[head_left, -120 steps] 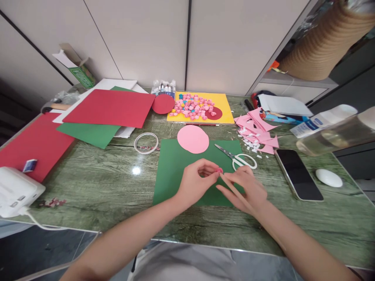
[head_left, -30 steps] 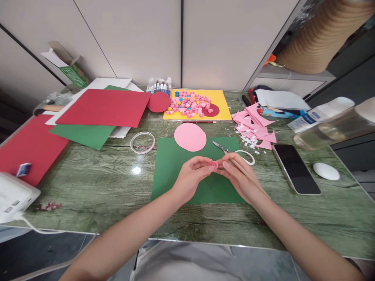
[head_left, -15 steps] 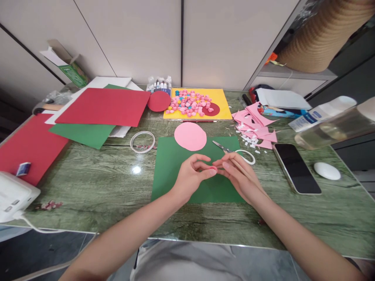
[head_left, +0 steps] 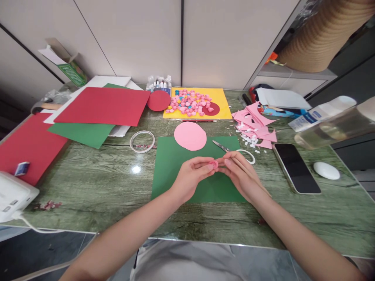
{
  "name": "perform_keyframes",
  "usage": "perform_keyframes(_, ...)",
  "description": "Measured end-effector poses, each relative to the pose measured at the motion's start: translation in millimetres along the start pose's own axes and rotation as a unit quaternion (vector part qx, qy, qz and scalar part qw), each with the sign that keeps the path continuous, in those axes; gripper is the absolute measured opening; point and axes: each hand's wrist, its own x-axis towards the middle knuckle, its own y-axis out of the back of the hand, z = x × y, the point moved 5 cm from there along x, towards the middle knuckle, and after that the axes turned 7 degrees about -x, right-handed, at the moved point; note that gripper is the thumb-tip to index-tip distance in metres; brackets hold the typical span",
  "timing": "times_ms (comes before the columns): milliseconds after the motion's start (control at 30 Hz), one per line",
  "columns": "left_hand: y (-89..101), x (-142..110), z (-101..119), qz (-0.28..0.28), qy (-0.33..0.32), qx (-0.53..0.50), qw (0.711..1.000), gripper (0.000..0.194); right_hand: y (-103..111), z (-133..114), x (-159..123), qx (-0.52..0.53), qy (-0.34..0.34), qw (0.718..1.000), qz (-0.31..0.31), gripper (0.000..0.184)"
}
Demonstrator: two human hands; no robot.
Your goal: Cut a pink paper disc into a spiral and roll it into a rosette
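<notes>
A small pink rolled paper coil [head_left: 215, 164] is pinched between the thumb and fingers of my left hand [head_left: 191, 176]. From the other side, my right hand [head_left: 238, 171] has its fingertips closed at the coil's right edge. Both hands hover over a green paper sheet [head_left: 168, 171] on the table. Scissors [head_left: 221, 146] with white handles lie just beyond my right hand, which partly covers them. A pink paper circle [head_left: 190, 136] rests on the sheet's far edge.
Several small pink, blue and yellow pieces [head_left: 190, 102] lie on yellow paper [head_left: 221, 97]. Pink scraps [head_left: 256, 123] are at right, near a phone [head_left: 297, 168] and white mouse [head_left: 327, 170]. Left are a tape roll [head_left: 142, 150], red paper [head_left: 101, 107] and a white charger [head_left: 16, 197].
My left fingers have closed and turned the pink paper coil, so its round face now shows. The right fingertips have drawn together beside it.
</notes>
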Motion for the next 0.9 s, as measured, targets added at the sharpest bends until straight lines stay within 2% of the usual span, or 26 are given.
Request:
perform_keyframes(200, -2.9, -1.7, -0.2, -0.036, -0.006, 0.043, 0.998, 0.024, -2.4, -1.9, -1.8, -0.030, -0.001, 1.000, -0.010, 0.017)
perform_keyframes(400, -5.7, -2.9, 1.5, -0.042, -0.032, 0.110, 0.992, 0.025, -2.8, 0.3, -1.4, -0.065, -0.023, 0.998, -0.002, 0.031)
perform_keyframes(600, -7.1, -3.7, 5.4, -0.031, -0.074, 0.150, 0.985, 0.021, -2.9, 0.0, -1.0, -0.092, -0.008, 0.996, -0.006, 0.032)
perform_keyframes(900, -7.4, -6.7, 3.3, -0.021, -0.080, 0.163, 0.983, 0.027, -4.6, 0.9, -4.0, -0.089, -0.006, 0.996, -0.001, 0.031)
